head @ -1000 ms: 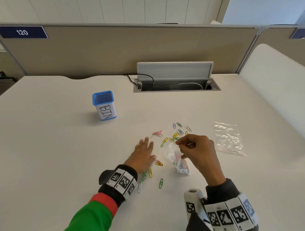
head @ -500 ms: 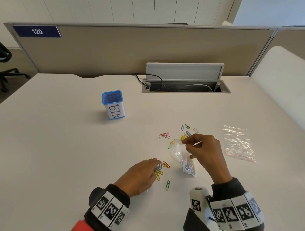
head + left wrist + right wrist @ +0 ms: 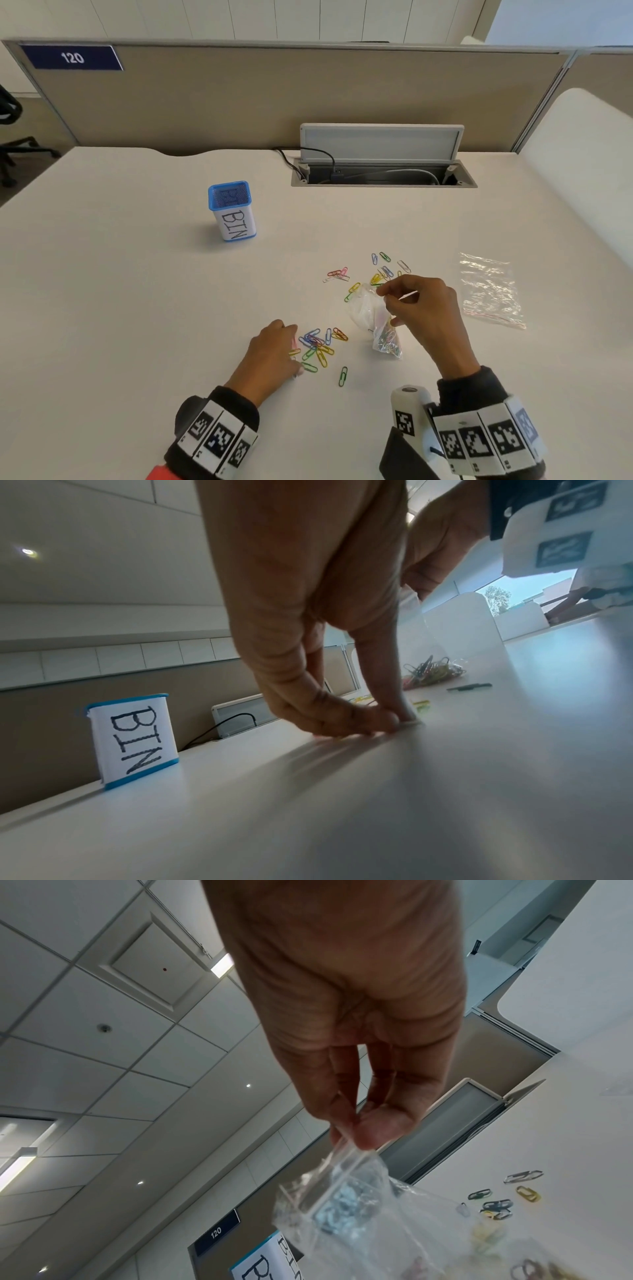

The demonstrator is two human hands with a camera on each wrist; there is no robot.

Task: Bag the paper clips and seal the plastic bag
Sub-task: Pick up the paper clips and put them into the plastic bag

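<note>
Coloured paper clips lie loose on the white desk: a pile (image 3: 318,342) near me and a scattered group (image 3: 380,270) farther back. My left hand (image 3: 294,349) sits at the pile's left edge. Its fingertips and thumb (image 3: 390,721) are pressed together on the desk, pinching a clip. My right hand (image 3: 382,291) pinches the rim of a clear plastic bag (image 3: 368,313) and holds it up. The bag's bottom, with several clips inside, rests on the desk. From the right wrist the pinch (image 3: 352,1137) on the bag (image 3: 359,1204) shows plainly.
A blue-rimmed pot marked BIN (image 3: 232,212) stands at the left rear. A second, flat plastic bag (image 3: 489,291) lies to the right. An open cable hatch (image 3: 382,171) is set in the desk at the back, before the partition. One green clip (image 3: 342,375) lies apart, nearest me.
My left hand drew back from lying flat on the desk and curled its fingers at the near pile of clips. The right hand kept holding the bag up.
</note>
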